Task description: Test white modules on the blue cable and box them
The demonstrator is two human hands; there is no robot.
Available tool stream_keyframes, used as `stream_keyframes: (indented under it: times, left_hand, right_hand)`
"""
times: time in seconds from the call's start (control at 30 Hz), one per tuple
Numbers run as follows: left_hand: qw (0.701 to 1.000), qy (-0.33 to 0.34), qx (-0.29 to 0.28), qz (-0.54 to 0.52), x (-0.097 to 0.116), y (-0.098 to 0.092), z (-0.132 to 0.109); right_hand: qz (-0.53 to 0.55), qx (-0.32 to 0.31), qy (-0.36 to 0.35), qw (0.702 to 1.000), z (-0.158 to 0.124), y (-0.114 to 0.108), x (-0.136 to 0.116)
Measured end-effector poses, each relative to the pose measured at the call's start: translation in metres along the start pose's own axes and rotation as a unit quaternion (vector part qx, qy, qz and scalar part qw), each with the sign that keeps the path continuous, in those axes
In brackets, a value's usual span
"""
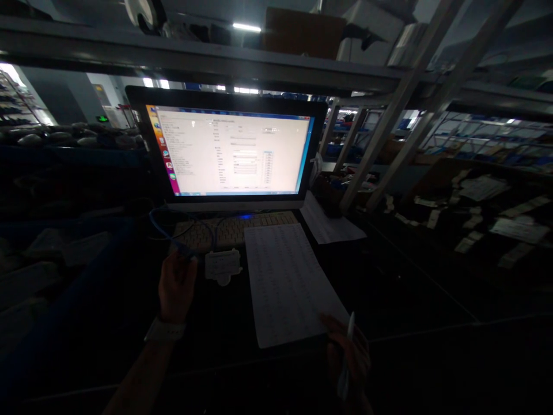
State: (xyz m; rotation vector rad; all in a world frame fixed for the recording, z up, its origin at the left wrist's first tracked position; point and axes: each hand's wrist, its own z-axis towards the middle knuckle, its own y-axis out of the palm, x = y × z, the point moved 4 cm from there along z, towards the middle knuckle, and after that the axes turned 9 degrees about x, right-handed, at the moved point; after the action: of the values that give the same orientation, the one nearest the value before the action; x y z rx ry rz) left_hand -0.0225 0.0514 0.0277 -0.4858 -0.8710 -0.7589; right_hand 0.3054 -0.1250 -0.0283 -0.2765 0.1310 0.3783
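Observation:
My left hand (176,288) is closed at the end of a blue cable (158,223), just in front of the keyboard (231,229). A small white device with a label (223,265) lies to the right of that hand, and a cable runs from its far side over the keys. A pen (351,325) is in my right hand (348,354), its tip pointing up. Those fingers are near the lower right corner of a printed sheet (287,282), which overlaps the keyboard's right part. Dim light hides the finer detail of both hands.
Behind the keyboard stands a lit monitor (233,153) showing a form window. More papers (332,222) lie to its right. A blue bin (86,288) with bagged items is at the left. Labelled items (488,213) are piled at the right, beside metal shelf posts (384,115).

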Motion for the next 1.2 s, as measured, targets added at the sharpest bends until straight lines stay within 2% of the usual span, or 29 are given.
stream_keyframes:
  times: [0.27, 0.67, 0.87, 1.07, 1.2]
  left_hand:
    - [1.0, 0.016, -0.001, 0.005, 0.0022, -0.0006, -0.0002]
    - [1.0, -0.007, -0.008, 0.015, 0.0083, -0.001, -0.0005]
    - [1.0, -0.014, -0.013, 0.01, 0.0058, -0.001, -0.0012]
    - [1.0, -0.002, -0.006, 0.018, 0.003, -0.0006, -0.0005]
    - [1.0, 0.003, -0.002, 0.013, 0.0014, -0.0009, -0.0005]
  right_hand:
    - [0.002, -0.01, -0.005, 1.0, -0.0018, 0.0002, -0.0008]
    - [0.01, -0.008, 0.0, 1.0, -0.0014, -0.0002, 0.0001]
    - [0.004, 0.003, -0.008, 1.0, -0.002, -0.0004, -0.0003]
    - [0.009, -0.017, -0.007, 1.0, -0.0051, 0.0002, 0.0017]
    - [0.004, 0.002, -0.01, 1.0, 0.0001, -0.001, -0.0012]
